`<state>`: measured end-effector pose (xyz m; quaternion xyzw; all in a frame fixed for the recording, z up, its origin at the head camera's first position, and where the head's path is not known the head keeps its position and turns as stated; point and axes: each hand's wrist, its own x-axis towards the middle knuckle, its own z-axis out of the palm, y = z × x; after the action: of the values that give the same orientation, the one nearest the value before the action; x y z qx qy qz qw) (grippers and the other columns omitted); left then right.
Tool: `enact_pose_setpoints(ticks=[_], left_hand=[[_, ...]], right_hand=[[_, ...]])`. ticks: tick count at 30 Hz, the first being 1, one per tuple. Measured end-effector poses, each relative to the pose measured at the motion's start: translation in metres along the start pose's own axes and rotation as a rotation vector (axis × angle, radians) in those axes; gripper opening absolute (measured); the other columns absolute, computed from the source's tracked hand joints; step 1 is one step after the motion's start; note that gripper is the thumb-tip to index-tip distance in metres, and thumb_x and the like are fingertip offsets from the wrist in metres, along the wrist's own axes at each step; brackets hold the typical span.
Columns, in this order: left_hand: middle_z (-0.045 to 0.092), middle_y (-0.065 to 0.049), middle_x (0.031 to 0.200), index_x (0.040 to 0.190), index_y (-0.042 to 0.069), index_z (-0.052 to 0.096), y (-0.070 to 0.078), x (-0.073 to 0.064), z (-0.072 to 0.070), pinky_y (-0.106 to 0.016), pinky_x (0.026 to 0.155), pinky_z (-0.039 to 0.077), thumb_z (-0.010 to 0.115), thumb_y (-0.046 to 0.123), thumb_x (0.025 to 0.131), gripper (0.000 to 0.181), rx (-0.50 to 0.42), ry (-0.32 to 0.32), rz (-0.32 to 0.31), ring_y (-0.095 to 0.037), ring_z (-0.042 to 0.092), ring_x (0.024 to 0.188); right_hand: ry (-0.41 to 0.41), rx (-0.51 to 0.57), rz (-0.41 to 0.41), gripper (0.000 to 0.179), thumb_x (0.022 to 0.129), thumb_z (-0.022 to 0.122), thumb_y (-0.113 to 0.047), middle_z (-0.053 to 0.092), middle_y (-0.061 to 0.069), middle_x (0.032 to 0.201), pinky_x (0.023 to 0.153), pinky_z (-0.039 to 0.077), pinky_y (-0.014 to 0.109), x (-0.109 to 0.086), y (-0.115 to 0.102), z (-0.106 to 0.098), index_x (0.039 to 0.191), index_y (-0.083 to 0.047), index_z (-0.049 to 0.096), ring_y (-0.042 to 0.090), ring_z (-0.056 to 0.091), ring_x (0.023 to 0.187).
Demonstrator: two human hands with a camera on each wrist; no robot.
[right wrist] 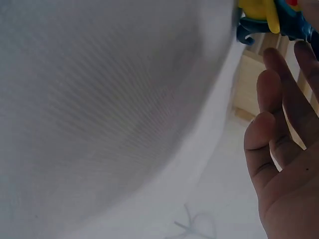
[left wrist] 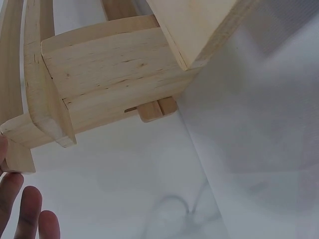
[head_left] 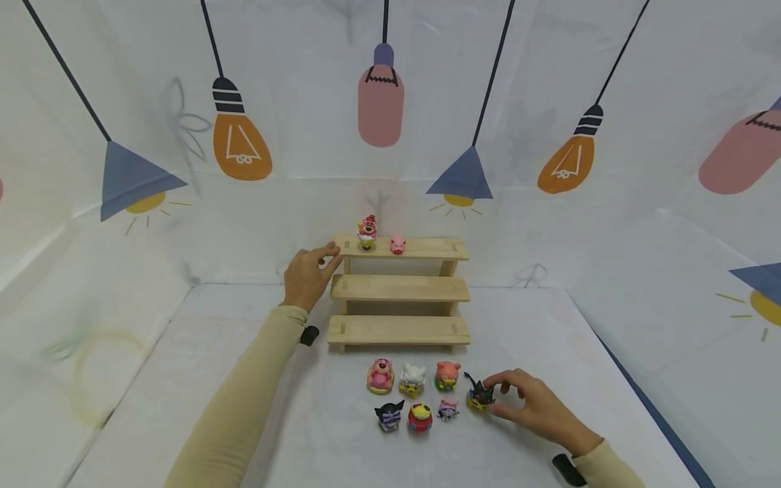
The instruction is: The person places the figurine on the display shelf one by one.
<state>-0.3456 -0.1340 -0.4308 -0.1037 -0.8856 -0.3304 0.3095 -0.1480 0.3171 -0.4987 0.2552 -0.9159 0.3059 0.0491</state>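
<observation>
At the upper left of the wooden stepped shelf [head_left: 399, 289], my left hand [head_left: 310, 274] grips the end of the top board between thumb and fingers. The left wrist view shows that board end [left wrist: 19, 158] beside the fingertips. My right hand [head_left: 537, 409] pinches a small dark figurine [head_left: 481, 393] with a yellow lower part and a thin curved tail, at the right of the toy group. In the right wrist view only part of this figurine [right wrist: 271, 15] appears, blue-green and yellow. On the top board stand a pink bear figurine [head_left: 367, 234] and a pink pig figurine [head_left: 398, 245].
In front of the shelf, several figurines stand in two rows: a pink bear [head_left: 381, 376], a white one [head_left: 412, 379], a pink-orange pig [head_left: 447, 375], a black one [head_left: 389, 416], a red one [head_left: 420, 417] and a small pink-purple one [head_left: 448, 408]. A lamp-printed white cloth [head_left: 305, 102] hangs behind.
</observation>
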Motion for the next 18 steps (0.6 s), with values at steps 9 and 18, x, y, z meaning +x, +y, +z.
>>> enact_pose_setpoints(ticks=[9, 18], left_hand=[[0.075, -0.004, 0.114, 0.114, 0.015, 0.079, -0.0002, 0.0018, -0.0005, -0.042, 0.057, 0.051, 0.073, 0.038, 0.095, 0.031, 0.004, 0.003, 0.005, -0.026, 0.067, 0.081], [0.074, -0.002, 0.117, 0.113, 0.014, 0.079, 0.0003, 0.0018, -0.0003, -0.041, 0.056, 0.049, 0.074, 0.036, 0.095, 0.029, -0.01, -0.006, 0.007, -0.027, 0.067, 0.081]], right_hand=[[0.0, 0.006, -0.015, 0.037, 0.085, 0.083, -0.037, 0.067, -0.02, 0.105, 0.065, 0.045, 0.024, 0.0, 0.0022, 0.002, 0.117, -0.029, 0.066, 0.004, 0.058, 0.082], [-0.005, 0.021, 0.015, 0.035, 0.085, 0.083, -0.037, 0.067, -0.021, 0.101, 0.064, 0.046, 0.025, 0.0022, 0.0012, 0.0027, 0.115, -0.028, 0.066, 0.005, 0.059, 0.079]])
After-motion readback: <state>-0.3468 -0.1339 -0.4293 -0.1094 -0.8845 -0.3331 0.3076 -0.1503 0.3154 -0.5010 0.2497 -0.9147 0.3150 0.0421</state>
